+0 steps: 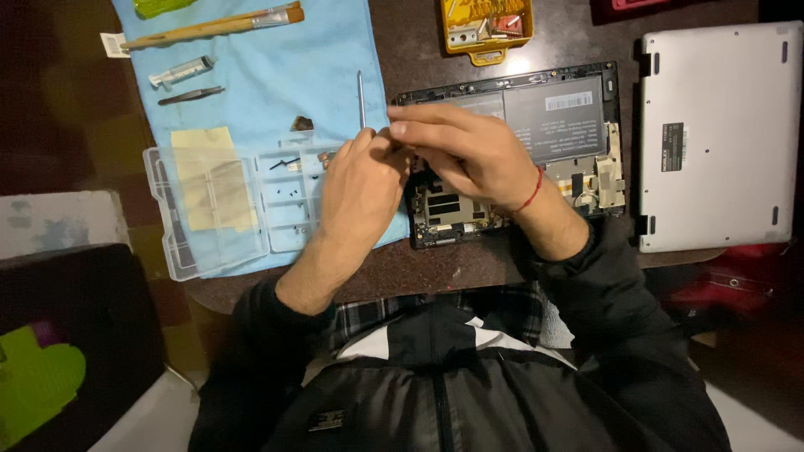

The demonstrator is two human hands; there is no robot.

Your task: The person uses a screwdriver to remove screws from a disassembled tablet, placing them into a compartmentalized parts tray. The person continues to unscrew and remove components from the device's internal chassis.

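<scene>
Screwdriver (362,100) stands pinched in the left hand (358,197), thin shaft rising past the fingertips, long axis running away from the person, tip toward the far table edge over the blue cloth (251,59). Right hand (469,155) lies over the opened laptop (536,125), fingers together, meeting the left at the grip; whether it clamps anything, I cannot tell. Clear parts tray (218,205) sits just beside, handy for screws. Removed silver cover (720,134) rests well right.

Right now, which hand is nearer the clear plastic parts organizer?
Left. The left hand overlaps the clear plastic organizer's right edge; the right hand is farther right, over the opened laptop.
</scene>
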